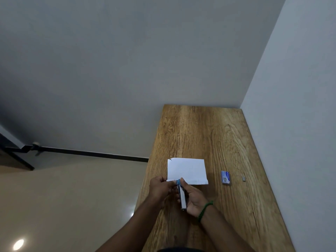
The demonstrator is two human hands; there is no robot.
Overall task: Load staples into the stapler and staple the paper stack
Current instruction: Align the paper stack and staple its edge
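Note:
A white paper stack (187,170) lies on the wooden table (209,135). A blue and silver stapler (181,195) sits at the stack's near left corner, its blue nose over the paper edge. My right hand (195,199) grips the stapler body from the right. My left hand (161,188) pinches the paper's near left corner beside the stapler nose. A small staple shows at the far left corner of the stack.
A blue staple box (225,177) lies on the table right of the paper. A small grey strip of staples (243,178) rests further right, close to the white wall (291,124). The table's left edge drops to a beige floor (72,197).

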